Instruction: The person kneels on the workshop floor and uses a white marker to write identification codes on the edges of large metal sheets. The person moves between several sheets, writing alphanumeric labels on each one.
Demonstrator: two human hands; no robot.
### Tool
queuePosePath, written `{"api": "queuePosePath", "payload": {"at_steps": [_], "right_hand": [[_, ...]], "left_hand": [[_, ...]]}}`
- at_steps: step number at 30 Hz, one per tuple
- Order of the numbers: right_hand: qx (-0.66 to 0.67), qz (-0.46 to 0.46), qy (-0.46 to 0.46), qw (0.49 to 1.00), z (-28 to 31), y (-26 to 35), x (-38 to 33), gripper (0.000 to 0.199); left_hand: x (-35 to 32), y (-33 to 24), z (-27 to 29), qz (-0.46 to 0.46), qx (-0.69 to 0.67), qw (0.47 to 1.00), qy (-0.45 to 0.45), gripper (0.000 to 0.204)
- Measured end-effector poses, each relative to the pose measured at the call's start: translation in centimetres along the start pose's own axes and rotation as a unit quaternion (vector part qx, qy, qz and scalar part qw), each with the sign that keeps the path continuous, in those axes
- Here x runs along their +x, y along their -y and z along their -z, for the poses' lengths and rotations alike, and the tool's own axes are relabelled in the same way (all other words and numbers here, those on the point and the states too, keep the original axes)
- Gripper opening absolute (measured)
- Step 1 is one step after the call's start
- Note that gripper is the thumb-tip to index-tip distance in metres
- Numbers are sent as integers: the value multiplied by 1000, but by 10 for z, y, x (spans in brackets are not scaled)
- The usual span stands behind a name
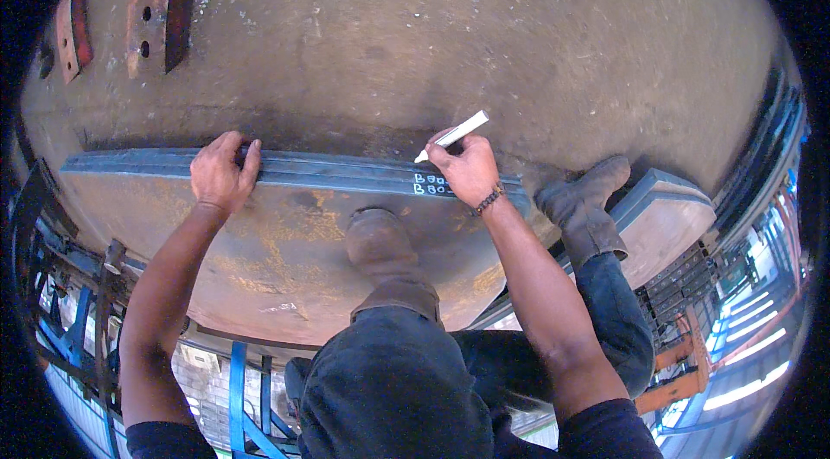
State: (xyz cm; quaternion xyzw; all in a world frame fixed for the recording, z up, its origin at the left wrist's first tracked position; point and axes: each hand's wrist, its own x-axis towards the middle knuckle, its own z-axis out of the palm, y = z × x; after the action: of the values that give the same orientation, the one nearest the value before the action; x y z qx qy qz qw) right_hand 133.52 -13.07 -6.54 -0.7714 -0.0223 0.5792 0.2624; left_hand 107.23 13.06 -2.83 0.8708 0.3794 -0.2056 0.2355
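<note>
fingers of the right hand [471, 175] are pinched around a white marker [468, 126], right of the frame's centre. i see its long axis slant from upper right to lower left, tip leftward of the fingers, just above the white marks [429, 183] on the stacked metal plates [337, 178], whose edges cross mid-frame. farther left, the left hand [223, 175] lies over them, thumb spread; i cannot tell whether it grips.
</note>
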Motion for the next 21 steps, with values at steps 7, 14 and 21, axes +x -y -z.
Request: {"api": "queuePosePath", "payload": {"at_steps": [7, 14, 21], "right_hand": [[-32, 36, -25, 999, -1, -9, -3, 18], [-37, 18, -14, 999, 0, -7, -1, 21], [-56, 28, -14, 998, 1, -3, -3, 22]], "left_hand": [[1, -3, 0, 8, -7, 1000, 6, 25], [1, -4, 2, 10, -12, 1000, 12, 24], [2, -4, 1, 4, 4, 1000, 4, 24]]}}
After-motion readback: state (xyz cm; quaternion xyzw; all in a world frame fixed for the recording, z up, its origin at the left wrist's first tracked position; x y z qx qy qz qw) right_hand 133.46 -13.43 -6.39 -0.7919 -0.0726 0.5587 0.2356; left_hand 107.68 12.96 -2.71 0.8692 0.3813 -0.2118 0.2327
